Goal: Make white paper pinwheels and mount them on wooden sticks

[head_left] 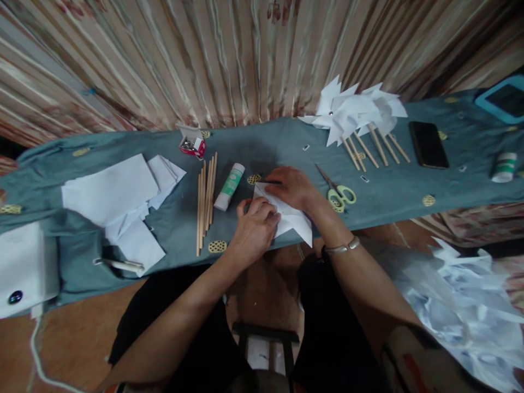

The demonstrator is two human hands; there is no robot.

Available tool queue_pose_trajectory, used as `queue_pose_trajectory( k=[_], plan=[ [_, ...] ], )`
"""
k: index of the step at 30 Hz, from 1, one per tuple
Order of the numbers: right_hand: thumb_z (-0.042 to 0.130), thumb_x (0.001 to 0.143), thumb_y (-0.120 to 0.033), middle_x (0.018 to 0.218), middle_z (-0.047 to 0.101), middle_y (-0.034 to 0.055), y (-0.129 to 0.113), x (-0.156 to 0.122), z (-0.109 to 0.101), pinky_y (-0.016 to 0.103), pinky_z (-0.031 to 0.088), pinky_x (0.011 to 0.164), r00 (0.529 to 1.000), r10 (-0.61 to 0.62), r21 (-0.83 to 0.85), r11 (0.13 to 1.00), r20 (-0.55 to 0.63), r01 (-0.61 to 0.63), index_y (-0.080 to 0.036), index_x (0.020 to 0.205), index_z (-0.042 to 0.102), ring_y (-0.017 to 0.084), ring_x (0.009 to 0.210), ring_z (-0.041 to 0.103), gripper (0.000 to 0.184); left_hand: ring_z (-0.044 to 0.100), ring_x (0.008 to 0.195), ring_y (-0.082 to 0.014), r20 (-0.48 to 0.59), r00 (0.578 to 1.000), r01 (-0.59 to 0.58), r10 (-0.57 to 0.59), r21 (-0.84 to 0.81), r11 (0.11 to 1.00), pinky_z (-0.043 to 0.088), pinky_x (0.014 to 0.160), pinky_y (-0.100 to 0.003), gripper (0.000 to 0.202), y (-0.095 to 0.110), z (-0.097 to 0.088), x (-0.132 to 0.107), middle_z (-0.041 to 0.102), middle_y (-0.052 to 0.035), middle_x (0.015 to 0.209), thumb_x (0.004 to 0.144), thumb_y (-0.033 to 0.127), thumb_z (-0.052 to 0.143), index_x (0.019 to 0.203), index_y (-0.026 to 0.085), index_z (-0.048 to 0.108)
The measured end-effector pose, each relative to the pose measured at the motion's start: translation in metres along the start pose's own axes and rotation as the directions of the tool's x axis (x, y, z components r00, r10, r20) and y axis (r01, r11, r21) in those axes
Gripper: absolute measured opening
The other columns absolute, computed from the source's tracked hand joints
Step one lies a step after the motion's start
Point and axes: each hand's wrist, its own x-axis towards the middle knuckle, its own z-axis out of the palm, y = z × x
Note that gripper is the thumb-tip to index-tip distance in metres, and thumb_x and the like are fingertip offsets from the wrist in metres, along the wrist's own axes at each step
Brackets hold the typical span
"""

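Note:
A folded white paper piece (pixel 291 217) lies at the near edge of the blue-grey cloth-covered table (pixel 388 185). My left hand (pixel 256 226) rests on its left part with fingers curled, pinching the paper. My right hand (pixel 292 186) lies on the paper's top edge, fingers bent and pressed down; a thin dark pen-like object (pixel 268 182) pokes out from under the fingertips. A bracelet sits on my right wrist.
Glue stick (pixel 229 186) and wooden sticks (pixel 206 199) lie left of my hands; green-handled scissors (pixel 338 191) right. White paper sheets (pixel 118 202) far left, pin box (pixel 192 144), finished paper pinwheels (pixel 354 112), black phone (pixel 428 144), small bottle (pixel 504 166), paper scraps (pixel 462 305) on the floor.

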Motion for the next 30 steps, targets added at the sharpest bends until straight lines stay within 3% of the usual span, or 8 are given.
queue_pose_trajectory(
  k=[6,12,18,30],
  plan=[
    [0.065,0.079,-0.020,0.093,0.075,0.0028,0.000,0.007,-0.007,0.030,0.050,0.077,0.998,0.054,0.201,0.978,0.045,-0.062,-0.020,0.090,0.077,0.019,0.084,0.068,0.016,0.047,0.118,-0.0283,-0.034,0.999,0.002,-0.002,0.010,1.000,0.028,0.096,-0.050,0.019,-0.001,0.002,-0.002,0.067,-0.0070,0.111,0.093,0.022,0.054,0.103,0.020,0.070],
    [0.063,0.073,-0.009,0.090,0.074,0.0022,0.007,0.000,-0.002,0.032,0.051,0.084,0.993,-0.022,0.380,0.923,-0.119,0.066,-0.020,0.079,0.076,0.019,0.087,0.068,0.018,0.047,0.118,-0.0291,-0.019,1.000,0.012,-0.012,0.004,1.000,0.029,0.096,-0.051,0.019,0.000,0.001,-0.003,0.066,-0.0080,0.111,0.092,0.021,0.056,0.105,0.021,0.070],
    [0.063,0.077,-0.011,0.101,0.073,0.0028,0.005,-0.018,0.001,0.038,0.049,0.093,0.972,-0.080,0.255,0.957,-0.222,0.137,-0.024,0.078,0.076,0.022,0.098,0.065,0.019,0.047,0.117,-0.0294,-0.016,1.000,0.021,-0.020,0.012,1.000,0.030,0.095,-0.051,0.020,0.001,0.000,-0.004,0.066,-0.0084,0.109,0.092,0.023,0.055,0.105,0.021,0.070],
    [0.055,0.086,-0.017,0.113,0.067,0.0054,0.005,-0.055,0.001,0.043,0.047,0.093,0.974,-0.129,0.086,0.985,-0.184,0.147,-0.024,0.088,0.075,0.025,0.105,0.058,0.021,0.046,0.116,-0.0274,-0.052,0.999,-0.002,0.002,0.007,1.000,0.030,0.097,-0.050,0.023,0.000,0.002,-0.005,0.064,-0.0079,0.105,0.095,0.024,0.049,0.105,0.022,0.070]
  ],
)
